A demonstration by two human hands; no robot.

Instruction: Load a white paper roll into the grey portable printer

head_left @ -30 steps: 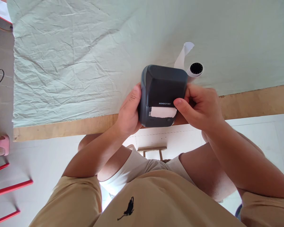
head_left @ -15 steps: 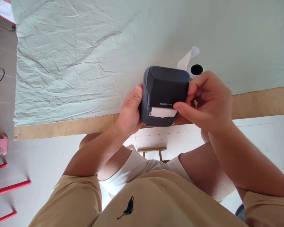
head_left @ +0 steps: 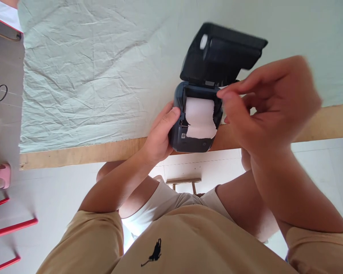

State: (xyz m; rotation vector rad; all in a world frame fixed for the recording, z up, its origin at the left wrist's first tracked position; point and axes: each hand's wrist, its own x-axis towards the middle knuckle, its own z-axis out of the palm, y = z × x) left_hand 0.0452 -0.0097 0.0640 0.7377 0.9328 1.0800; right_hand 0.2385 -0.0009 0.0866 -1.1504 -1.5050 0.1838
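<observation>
My left hand (head_left: 162,131) grips the left side of a dark label printer (head_left: 177,139), thumb on its upper edge. The printer's black lid (head_left: 225,53) stands open, tilted back on its hinge. In the compartment lies a white paper roll (head_left: 200,108), its torn end (head_left: 201,132) hanging over the front of the body. At the printer's right edge, my right hand (head_left: 271,102) has thumb and index finger pinched together, the other fingers curled. Whether anything is between those fingertips cannot be made out.
A pale green cloth (head_left: 88,76) covers the table, whose wooden edge (head_left: 82,152) runs in front of me. Below is a wooden stool (head_left: 183,180). Red bars (head_left: 13,228) and another person's pink shoe (head_left: 2,175) are at the left.
The printer's lid has swung up and back from shut to open, baring the paper roll. My right hand has moved up and right, from the lid's front corner. My left hand stays put.
</observation>
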